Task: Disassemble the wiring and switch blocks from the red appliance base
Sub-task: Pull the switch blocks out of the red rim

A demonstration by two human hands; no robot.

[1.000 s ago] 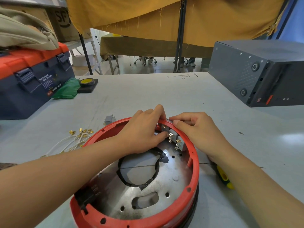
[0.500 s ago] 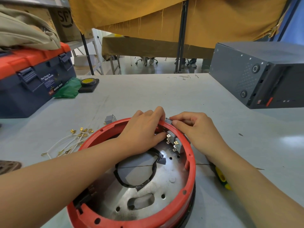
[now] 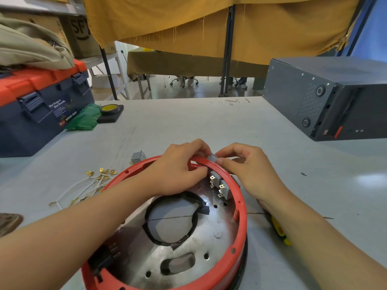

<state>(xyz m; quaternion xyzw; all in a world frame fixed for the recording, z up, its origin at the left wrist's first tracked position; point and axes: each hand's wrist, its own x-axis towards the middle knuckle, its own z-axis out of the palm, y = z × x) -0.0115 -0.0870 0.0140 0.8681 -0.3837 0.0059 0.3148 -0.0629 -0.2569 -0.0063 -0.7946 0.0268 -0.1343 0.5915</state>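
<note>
Head camera looks down on the red appliance base (image 3: 240,214), which lies on the grey table (image 3: 167,126) directly in front of the person, tilted a little toward the camera. Both hands meet at its far rim. The left hand (image 3: 178,170) curls over the rim with its thumb inside, and the right hand (image 3: 249,170) pinches from outside; between their fingertips sits a grey switch block (image 3: 213,158), raised to the rim edge. I judge it is almost freed. Two more switch blocks (image 3: 221,186) are mounted on the inner wall just below, with bare brass terminals and no wires on them. White wires (image 3: 83,189) with brass connectors lie loose on the table to the left, and one removed switch block (image 3: 138,157) rests just beyond the rim. So the wiring appears done; the remaining blocks are left.
</note>
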